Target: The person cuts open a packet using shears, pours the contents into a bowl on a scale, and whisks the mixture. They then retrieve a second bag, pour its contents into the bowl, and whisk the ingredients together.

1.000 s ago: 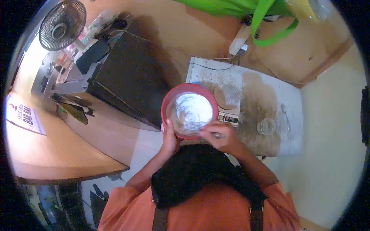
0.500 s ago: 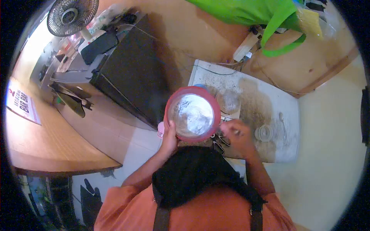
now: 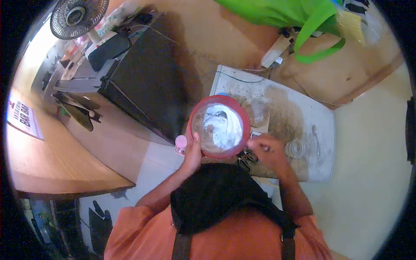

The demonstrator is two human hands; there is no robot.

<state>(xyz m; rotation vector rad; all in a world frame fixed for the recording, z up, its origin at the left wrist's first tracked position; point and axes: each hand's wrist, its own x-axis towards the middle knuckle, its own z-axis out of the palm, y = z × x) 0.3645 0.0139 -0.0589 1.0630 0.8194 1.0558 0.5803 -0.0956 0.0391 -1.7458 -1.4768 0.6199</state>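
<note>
A red round bowl or sieve (image 3: 248,125) with white powder (image 3: 223,128) inside is held up in front of my chest. My left hand (image 3: 193,154) grips its left side, thumb over the rim. Close against the right side of the rim is my right hand (image 3: 267,149), its fingers curled closed; what they hold, if anything, is hidden. Black-handled scissors (image 3: 247,161) lie just below the red rim, near my right hand. A small jar with a pink lid (image 3: 181,141) stands left of my left hand.
The white tabletop (image 3: 325,162) is dusted with brown powder. On it are a clear round container (image 3: 297,148), a spoon (image 3: 315,132) and another clear dish (image 3: 256,112). A dark cabinet (image 3: 147,82) stands left, a fan (image 3: 77,17) beyond. A green bag (image 3: 277,13) hangs above.
The red vessel has shifted slightly to the right, and the powder inside has a different outline. More of the pink-lidded jar shows. My right hand stays by the rim.
</note>
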